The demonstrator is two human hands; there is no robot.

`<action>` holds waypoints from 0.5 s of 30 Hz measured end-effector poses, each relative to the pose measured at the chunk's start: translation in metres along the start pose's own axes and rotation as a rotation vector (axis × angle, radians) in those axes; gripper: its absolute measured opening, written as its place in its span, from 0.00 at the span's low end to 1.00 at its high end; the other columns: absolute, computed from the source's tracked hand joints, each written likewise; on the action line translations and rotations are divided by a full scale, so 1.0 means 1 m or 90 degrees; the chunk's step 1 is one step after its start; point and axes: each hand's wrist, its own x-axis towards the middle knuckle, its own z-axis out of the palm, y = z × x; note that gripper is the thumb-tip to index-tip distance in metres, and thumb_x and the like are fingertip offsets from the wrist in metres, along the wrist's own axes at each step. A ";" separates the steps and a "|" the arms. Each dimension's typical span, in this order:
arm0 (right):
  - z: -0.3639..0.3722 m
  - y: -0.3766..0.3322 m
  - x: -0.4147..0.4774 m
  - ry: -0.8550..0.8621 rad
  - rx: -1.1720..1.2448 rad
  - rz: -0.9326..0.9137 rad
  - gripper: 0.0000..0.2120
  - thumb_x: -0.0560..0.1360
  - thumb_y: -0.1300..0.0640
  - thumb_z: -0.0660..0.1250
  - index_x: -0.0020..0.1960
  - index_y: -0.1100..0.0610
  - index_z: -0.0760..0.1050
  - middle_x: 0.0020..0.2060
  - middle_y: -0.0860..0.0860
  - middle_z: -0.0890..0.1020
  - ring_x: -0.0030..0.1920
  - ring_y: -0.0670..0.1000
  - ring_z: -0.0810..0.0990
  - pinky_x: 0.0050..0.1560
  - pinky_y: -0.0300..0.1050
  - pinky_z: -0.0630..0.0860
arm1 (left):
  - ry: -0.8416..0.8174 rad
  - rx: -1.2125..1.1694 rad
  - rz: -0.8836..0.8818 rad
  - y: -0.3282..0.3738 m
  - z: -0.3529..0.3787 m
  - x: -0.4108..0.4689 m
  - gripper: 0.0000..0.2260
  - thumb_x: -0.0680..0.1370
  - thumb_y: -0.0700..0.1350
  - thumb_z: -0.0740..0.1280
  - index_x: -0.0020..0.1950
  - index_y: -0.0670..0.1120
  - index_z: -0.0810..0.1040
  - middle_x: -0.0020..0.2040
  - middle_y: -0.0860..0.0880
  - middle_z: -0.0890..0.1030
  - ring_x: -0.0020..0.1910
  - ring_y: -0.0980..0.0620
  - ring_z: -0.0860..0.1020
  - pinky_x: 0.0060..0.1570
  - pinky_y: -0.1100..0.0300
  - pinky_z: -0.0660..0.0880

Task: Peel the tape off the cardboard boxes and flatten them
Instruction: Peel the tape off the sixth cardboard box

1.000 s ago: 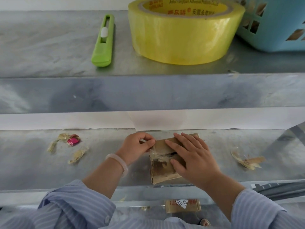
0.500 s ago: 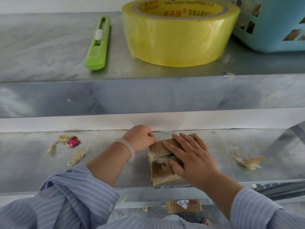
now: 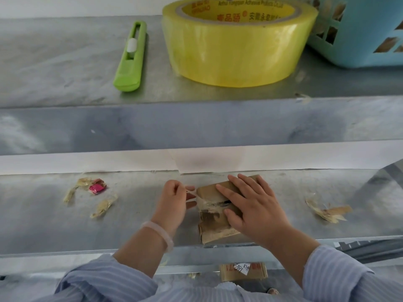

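Note:
A small brown cardboard box [image 3: 212,223] lies on the lower metal shelf [image 3: 43,225], with wrinkled clear tape [image 3: 207,202] across its left side. My right hand [image 3: 250,205] presses flat on the box's top, fingers straight and spread. Just left of the box, my left hand [image 3: 174,200] pinches a strip of the tape, which stretches from the box edge to my fingers.
Peeled tape scraps [image 3: 102,207] and a pink wrapper [image 3: 96,188] lie at left; more scraps [image 3: 327,211] lie at right. The upper shelf holds a green utility knife [image 3: 130,57], a yellow tape roll [image 3: 237,42] and a blue basket [image 3: 359,29]. Another cardboard piece [image 3: 243,271] sits below.
My left hand has gone from a fist at the box's upper left corner to pulling a tape strip leftward off the box. My right hand stays pressed on top.

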 end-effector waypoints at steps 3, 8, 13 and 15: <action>0.001 0.000 0.000 -0.001 0.003 0.002 0.27 0.75 0.38 0.52 0.73 0.38 0.66 0.73 0.47 0.68 0.74 0.52 0.63 0.75 0.58 0.55 | -0.027 0.054 0.103 0.003 -0.013 -0.007 0.06 0.82 0.39 0.58 0.46 0.42 0.71 0.40 0.46 0.83 0.38 0.51 0.83 0.38 0.61 0.79; 0.001 -0.004 0.001 0.015 0.014 0.013 0.27 0.75 0.38 0.51 0.72 0.40 0.68 0.73 0.48 0.69 0.74 0.53 0.65 0.75 0.59 0.55 | -0.083 0.171 0.226 0.009 -0.019 -0.020 0.05 0.75 0.39 0.72 0.46 0.48 0.78 0.41 0.50 0.84 0.41 0.51 0.83 0.42 0.59 0.81; 0.005 -0.012 0.005 -0.004 0.032 0.038 0.31 0.74 0.35 0.43 0.75 0.38 0.59 0.77 0.46 0.60 0.77 0.51 0.54 0.77 0.54 0.40 | -0.024 0.484 0.466 0.004 -0.014 -0.024 0.06 0.72 0.44 0.75 0.45 0.53 0.83 0.43 0.59 0.82 0.44 0.62 0.78 0.47 0.63 0.77; 0.008 -0.015 0.005 0.001 0.050 0.054 0.29 0.76 0.35 0.46 0.76 0.38 0.57 0.77 0.46 0.58 0.78 0.49 0.51 0.76 0.52 0.37 | -0.021 0.583 0.565 0.002 -0.013 -0.026 0.04 0.73 0.43 0.74 0.47 0.50 0.85 0.45 0.56 0.83 0.45 0.61 0.77 0.49 0.58 0.77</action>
